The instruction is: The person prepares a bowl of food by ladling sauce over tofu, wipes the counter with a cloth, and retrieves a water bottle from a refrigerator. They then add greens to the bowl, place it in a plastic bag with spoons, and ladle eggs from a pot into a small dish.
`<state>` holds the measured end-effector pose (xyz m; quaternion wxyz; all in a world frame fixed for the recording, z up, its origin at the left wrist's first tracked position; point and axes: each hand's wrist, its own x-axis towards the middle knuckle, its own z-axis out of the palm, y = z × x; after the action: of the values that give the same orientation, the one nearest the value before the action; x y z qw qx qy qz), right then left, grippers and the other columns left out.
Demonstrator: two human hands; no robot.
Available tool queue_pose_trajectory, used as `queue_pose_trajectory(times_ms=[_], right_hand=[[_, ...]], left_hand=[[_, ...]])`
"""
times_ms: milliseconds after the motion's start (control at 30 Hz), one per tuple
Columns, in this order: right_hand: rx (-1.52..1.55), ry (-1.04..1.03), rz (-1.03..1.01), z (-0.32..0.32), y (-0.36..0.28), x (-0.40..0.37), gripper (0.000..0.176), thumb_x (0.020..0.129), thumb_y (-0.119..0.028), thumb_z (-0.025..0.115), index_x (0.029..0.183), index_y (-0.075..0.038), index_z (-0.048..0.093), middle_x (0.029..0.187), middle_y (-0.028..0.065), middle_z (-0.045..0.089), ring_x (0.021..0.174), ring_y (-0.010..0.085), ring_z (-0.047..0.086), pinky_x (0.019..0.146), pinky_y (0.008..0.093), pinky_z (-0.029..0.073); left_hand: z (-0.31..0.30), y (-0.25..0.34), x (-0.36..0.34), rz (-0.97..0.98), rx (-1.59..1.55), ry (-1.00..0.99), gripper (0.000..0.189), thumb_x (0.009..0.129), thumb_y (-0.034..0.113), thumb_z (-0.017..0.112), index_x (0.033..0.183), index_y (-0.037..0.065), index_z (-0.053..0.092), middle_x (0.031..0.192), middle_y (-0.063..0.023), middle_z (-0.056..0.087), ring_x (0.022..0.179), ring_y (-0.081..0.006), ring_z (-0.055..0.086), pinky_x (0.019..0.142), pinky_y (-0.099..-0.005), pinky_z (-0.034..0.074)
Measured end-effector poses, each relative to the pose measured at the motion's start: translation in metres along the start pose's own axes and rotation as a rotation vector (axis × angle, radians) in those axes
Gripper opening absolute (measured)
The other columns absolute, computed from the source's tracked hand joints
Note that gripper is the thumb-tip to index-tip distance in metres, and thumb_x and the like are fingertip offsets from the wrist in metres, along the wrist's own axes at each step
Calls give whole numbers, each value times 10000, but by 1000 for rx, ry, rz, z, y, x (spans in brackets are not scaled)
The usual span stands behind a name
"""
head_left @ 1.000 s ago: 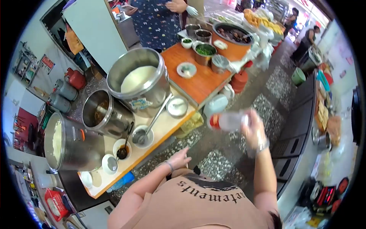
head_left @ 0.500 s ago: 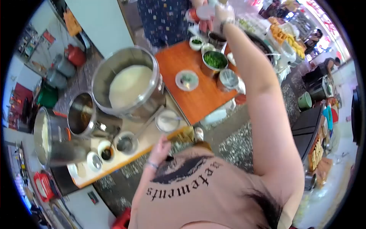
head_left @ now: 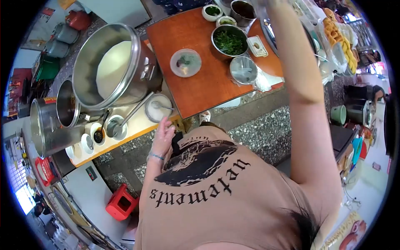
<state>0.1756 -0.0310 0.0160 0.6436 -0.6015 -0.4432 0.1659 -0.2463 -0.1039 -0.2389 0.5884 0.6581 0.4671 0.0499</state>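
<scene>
My left hand (head_left: pixel 162 137) hovers with loosely parted fingers and nothing in it, just below a bowl of white contents (head_left: pixel 157 111). My right hand (head_left: pixel 271 3) reaches past the orange-brown table (head_left: pixel 183 96), cut off and blurred at the top edge; its fingers and anything in them cannot be made out. On the table are a shallow round bowl with greens at its bottom (head_left: pixel 186 63), a metal pot of chopped greens (head_left: pixel 229 40), a clear-topped container (head_left: pixel 243 70) and a pot of dark contents (head_left: pixel 243 12).
At left stand a large steel pot of pale liquid (head_left: pixel 112 68) and two other metal pots. A ladle (head_left: pixel 114 127) rests in a bowl on the lower counter. A red stool (head_left: pixel 121 202) is below. Patterned clothing of another person (head_left: pixel 179 4) shows at the top.
The view has shifted, so the table and pots sit higher and further left. My right hand, earlier visible beside another person's hands, is now mostly out of frame. My left hand's fingers have loosened.
</scene>
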Motion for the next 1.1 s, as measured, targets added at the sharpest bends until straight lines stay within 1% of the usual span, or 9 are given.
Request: queue_pose_trajectory(times_ms=[133, 200, 367, 533, 800, 867, 933, 1033, 1100], right_hand=[[12, -461, 250, -31, 76, -146, 155, 836, -208, 590, 869, -58, 611, 771, 65, 610, 694, 162, 594, 646, 300, 479], [-265, -563, 978, -53, 135, -210, 238, 817, -273, 616, 832, -35, 624, 719, 77, 598, 715, 167, 603, 665, 322, 486], [-1168, 249, 660, -127, 299, -319, 305, 818, -306, 598, 938, -33, 661, 1012, 194, 615, 922, 366, 618, 823, 417, 501], [-1330, -163, 876, -167, 354, -302, 329, 789, -369, 605, 962, -103, 691, 1099, 208, 606, 951, 406, 601, 852, 412, 485], [-480, 389, 1060, -192, 321, -305, 513, 801, -426, 589, 1032, 31, 614, 1029, 208, 648, 957, 387, 608, 843, 413, 472], [-917, 154, 612, -173, 278, -297, 437, 844, -393, 552, 965, 18, 635, 977, 235, 649, 942, 383, 608, 826, 416, 479], [-329, 414, 903, -152, 241, -289, 273, 870, -267, 572, 842, -8, 651, 939, 182, 646, 847, 278, 627, 796, 346, 488], [-117, 429, 639, -121, 231, -317, 201, 844, -221, 625, 804, -25, 641, 918, 121, 651, 787, 214, 609, 729, 306, 492], [-603, 319, 295, -121, 210, -324, 154, 831, -190, 647, 805, -39, 628, 876, 67, 651, 752, 162, 589, 668, 278, 491]], left_hand=[[12, -1, -2, -56, 53, 26, 529, 916, 183, 531, 1384, 38, 332, 1228, -165, 537, 1023, -214, 579, 912, -324, 441], [15, -13, 2, -42, 43, -8, 529, 917, 182, 530, 1387, 42, 331, 1234, -172, 531, 1025, -222, 580, 922, -328, 439], [25, -1, 22, -106, 49, -78, 574, 908, 183, 560, 1409, 66, 307, 1231, -185, 526, 1018, -203, 559, 903, -320, 441], [51, 16, 56, 29, 164, -190, 558, 911, 195, 554, 1398, 48, 323, 1221, -185, 533, 1027, -214, 565, 898, -331, 450], [144, 107, 116, 228, 255, -648, 509, 921, 247, 543, 1340, 7, 385, 1270, -181, 513, 1146, -252, 521, 968, -361, 417], [194, 130, 145, 331, 295, -717, 487, 930, 246, 527, 1330, -3, 402, 1235, -173, 542, 1145, -240, 520, 967, -360, 424], [241, 175, 143, -29, -194, -620, 392, 933, 229, 519, 1248, -3, 484, 1135, -134, 594, 1069, -211, 562, 921, -328, 452], [282, 178, 165, -94, -523, -630, 308, 925, 230, 540, 1145, 15, 546, 1042, -87, 618, 951, -167, 594, 837, -287, 477], [283, 173, 166, -107, -519, -576, 273, 917, 237, 557, 1092, 28, 556, 984, -61, 612, 870, -133, 581, 769, -269, 472]])
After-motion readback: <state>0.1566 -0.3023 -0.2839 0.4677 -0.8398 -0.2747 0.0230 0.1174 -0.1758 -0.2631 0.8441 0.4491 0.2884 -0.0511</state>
